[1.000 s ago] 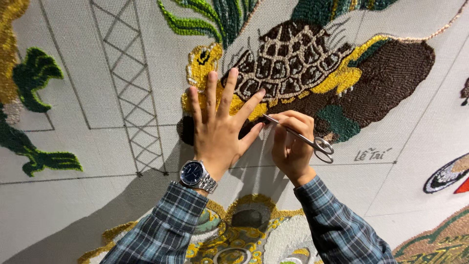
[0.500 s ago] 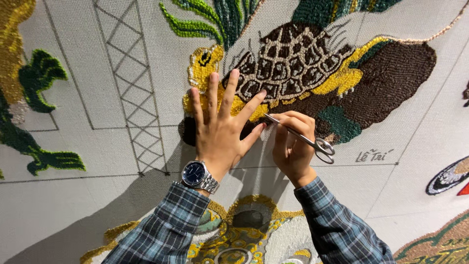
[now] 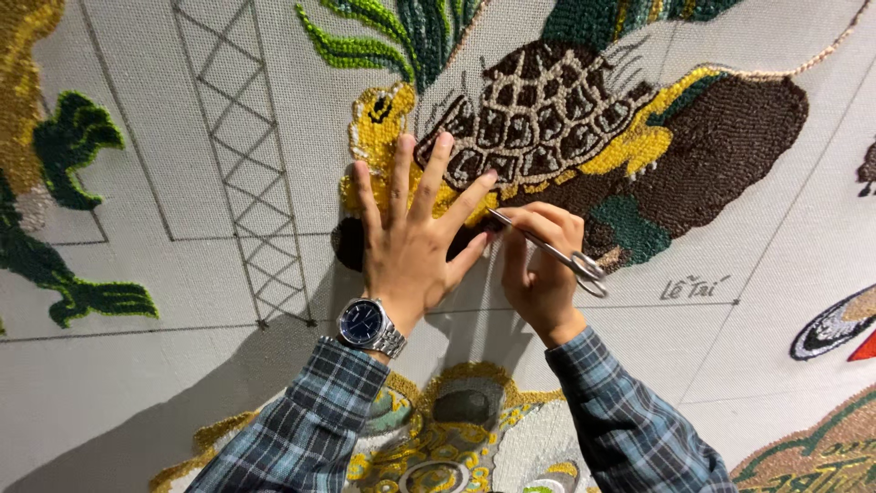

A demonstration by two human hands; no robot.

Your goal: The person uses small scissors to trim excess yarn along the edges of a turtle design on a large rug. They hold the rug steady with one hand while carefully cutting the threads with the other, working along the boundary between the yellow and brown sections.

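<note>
Scissors (image 3: 547,251): slim, silver, steeply tilted

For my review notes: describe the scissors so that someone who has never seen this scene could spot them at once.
Find the turtle stitched in brown and yellow on the pale canvas. Just below its shell, the right hand holds the scissors, slanting down to the right beside the flat left hand. They are the only thin, shiny metal tool, with loop handles sticking out past the knuckles.
</note>
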